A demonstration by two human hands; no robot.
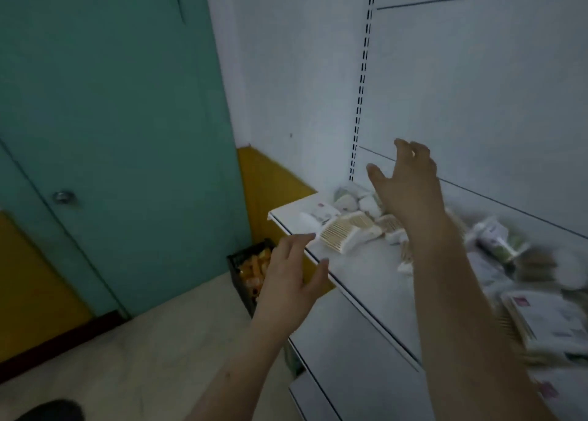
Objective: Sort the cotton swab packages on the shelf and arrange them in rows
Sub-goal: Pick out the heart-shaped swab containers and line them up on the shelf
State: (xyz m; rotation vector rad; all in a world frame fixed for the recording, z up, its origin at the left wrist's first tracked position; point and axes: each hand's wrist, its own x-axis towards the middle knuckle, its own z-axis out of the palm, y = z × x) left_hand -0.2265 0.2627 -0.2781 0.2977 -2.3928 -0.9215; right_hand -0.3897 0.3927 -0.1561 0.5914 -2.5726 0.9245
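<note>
Dim, flat indoor light, bluish cast, motion blur at right, wide-angle bending at edges

Packages at right: the cotton swab packages (pixel 521 261) on the shelf (pixel 356 271) are smeared by motion blur; their print cannot be read.
Behind the forearm: the right hand (pixel 405 182) and its arm cover part of the pile.
Right edge: the nearest flat package (pixel 541 319) is cut off by the frame.
Crate: the black crate (pixel 245 274) is partly hidden by the left hand (pixel 294 274); its orange contents are too blurred to identify.
Bottom left: a dark shape (pixel 47 411) is cut off.
</note>
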